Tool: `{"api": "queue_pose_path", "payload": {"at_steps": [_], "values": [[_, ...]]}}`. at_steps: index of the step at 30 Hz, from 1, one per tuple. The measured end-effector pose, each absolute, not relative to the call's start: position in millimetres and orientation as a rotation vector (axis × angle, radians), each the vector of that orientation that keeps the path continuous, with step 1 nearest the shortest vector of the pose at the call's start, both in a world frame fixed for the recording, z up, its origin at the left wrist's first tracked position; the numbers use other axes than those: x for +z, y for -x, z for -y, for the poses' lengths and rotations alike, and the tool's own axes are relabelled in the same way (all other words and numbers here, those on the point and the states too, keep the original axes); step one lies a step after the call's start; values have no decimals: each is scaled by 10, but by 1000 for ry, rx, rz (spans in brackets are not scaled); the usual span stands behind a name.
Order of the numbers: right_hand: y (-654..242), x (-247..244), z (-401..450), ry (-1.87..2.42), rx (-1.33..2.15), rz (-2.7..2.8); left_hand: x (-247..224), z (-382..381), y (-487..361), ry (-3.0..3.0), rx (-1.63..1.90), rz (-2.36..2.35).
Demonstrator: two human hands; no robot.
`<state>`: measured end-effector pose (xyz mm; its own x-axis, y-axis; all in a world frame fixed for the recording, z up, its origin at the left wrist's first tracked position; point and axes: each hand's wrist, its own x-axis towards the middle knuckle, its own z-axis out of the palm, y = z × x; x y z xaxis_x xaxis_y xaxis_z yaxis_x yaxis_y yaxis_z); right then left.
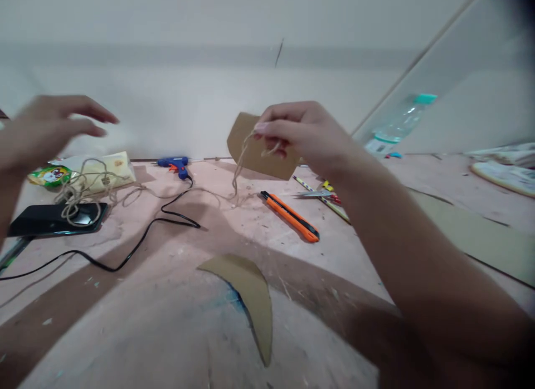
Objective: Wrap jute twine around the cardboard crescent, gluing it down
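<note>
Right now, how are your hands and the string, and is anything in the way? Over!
Left hand raised, open. Right hand pinching string. String's tangle lies over phone.

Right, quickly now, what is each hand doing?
Left hand: open, raised, holding nothing.
Right hand: closed, pinching twine; whether it also grips the cardboard piece behind cannot be told.

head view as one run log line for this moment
left hand: open, raised | right hand: pinching twine | cardboard: behind right hand | cutter, crescent: on table | glue gun: near wall
</note>
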<state>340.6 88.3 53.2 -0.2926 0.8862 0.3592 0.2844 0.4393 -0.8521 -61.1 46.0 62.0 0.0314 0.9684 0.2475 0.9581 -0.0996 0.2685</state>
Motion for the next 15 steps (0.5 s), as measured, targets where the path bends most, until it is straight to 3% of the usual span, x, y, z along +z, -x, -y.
{"api": "queue_pose_path", "payload": {"at_steps": [7, 15], "values": [[-3197, 415, -600, 768, 987, 2050, -111, -207, -747, -2288, 494, -1340], [-3338, 516, -720, 774, 914, 1748, -254, -357, -754, -2170, 525, -1158]]}}
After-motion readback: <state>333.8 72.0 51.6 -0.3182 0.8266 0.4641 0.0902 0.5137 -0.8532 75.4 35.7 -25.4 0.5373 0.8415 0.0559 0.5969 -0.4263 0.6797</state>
